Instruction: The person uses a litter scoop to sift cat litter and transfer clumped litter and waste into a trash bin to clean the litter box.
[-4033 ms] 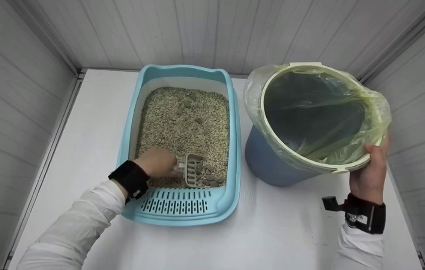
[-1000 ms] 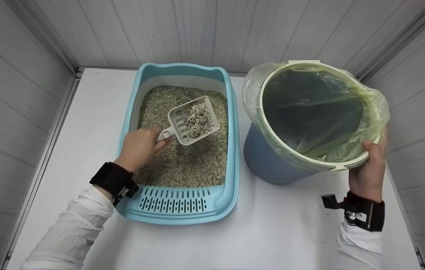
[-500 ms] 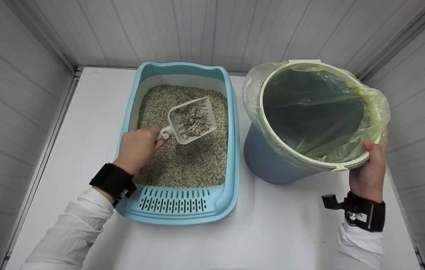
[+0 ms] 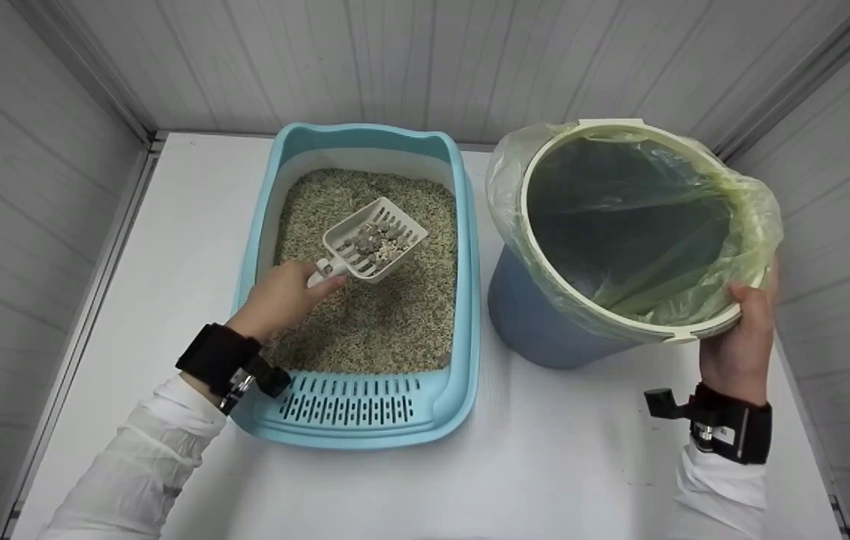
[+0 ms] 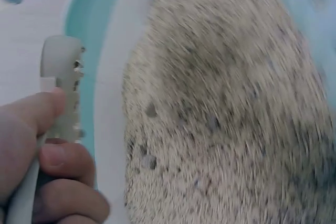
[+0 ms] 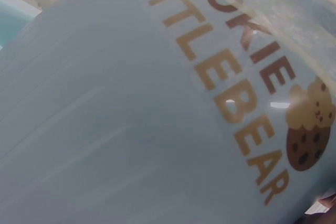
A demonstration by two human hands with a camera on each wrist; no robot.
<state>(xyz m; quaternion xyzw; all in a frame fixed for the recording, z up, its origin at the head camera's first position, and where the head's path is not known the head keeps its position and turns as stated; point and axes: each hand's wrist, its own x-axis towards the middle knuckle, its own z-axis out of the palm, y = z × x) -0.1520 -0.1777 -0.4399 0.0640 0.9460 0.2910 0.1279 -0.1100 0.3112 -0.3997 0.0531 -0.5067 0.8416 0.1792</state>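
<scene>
My left hand (image 4: 278,300) grips a pale slotted litter scoop (image 4: 349,225) by its handle, above the litter box. Grey clumps (image 4: 370,241) and some loose pellets lie in the scoop. Beneath it, tan pellet litter (image 4: 372,330) fills the blue litter box (image 4: 387,433). In the left wrist view, thumb and curled fingers hold the scoop (image 5: 60,59) side-on. My right hand (image 4: 743,349) grips the rim of a blue trash bin (image 4: 552,322), tilted toward the box. A translucent yellow-green bag (image 4: 753,217) lines it. In the right wrist view, the printed bin (image 6: 105,119) hides nearly all of that hand.
Box and bin stand side by side on a white table (image 4: 545,465), a narrow gap between them. Grey panel walls (image 4: 394,60) enclose the back and both sides. A few dark clumps (image 5: 149,162) lie in the litter.
Four seconds ago the scoop was down in the litter near the front; it is now raised over the middle. Lately it has tipped and holds less loose litter. The bin stays put.
</scene>
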